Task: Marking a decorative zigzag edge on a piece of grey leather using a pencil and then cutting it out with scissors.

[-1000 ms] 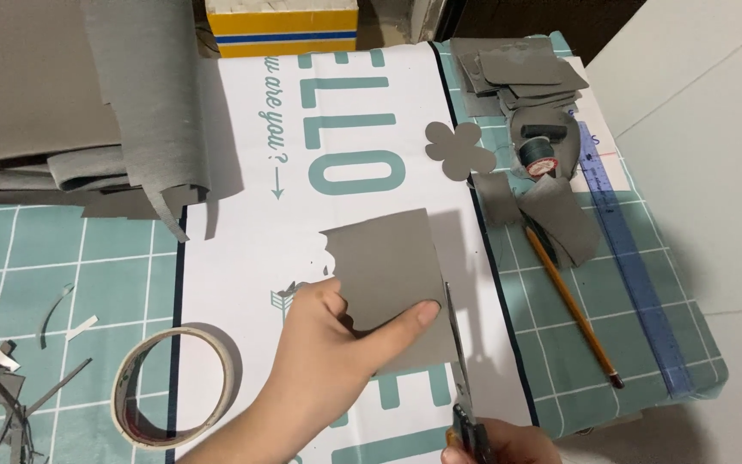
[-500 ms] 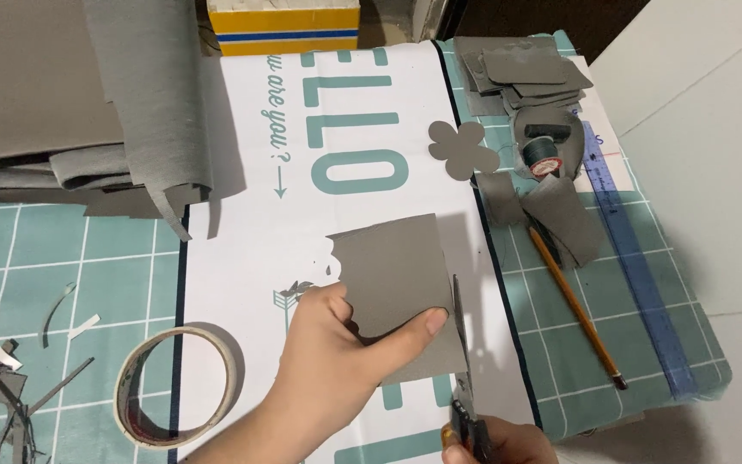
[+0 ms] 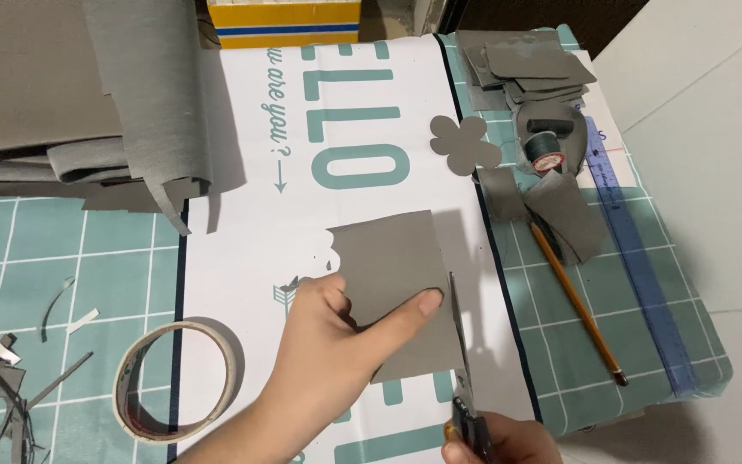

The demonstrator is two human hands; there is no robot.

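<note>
**Cutting along the right edge of the grey sheet**

My left hand pins the grey sheet against the white poster, thumb pressed flat on top near the sheet's right side and the other fingers tucked under its left edge. My right hand sits at the bottom of the view, closed around the handles of the scissors; the blades run up along the sheet's right edge, their tips about level with my thumb. I judge the cut to be partway along that edge, with the upper stretch of the sheet not yet reached.

The next move, as I see it, calls for a steady line: thumb well clear of the blades, sheet held taut so it does not buckle.

A finished grey flower shape lies farther up the poster. A pencil and a blue ruler lie to the right on the green mat, a tape roll to the left.
</note>
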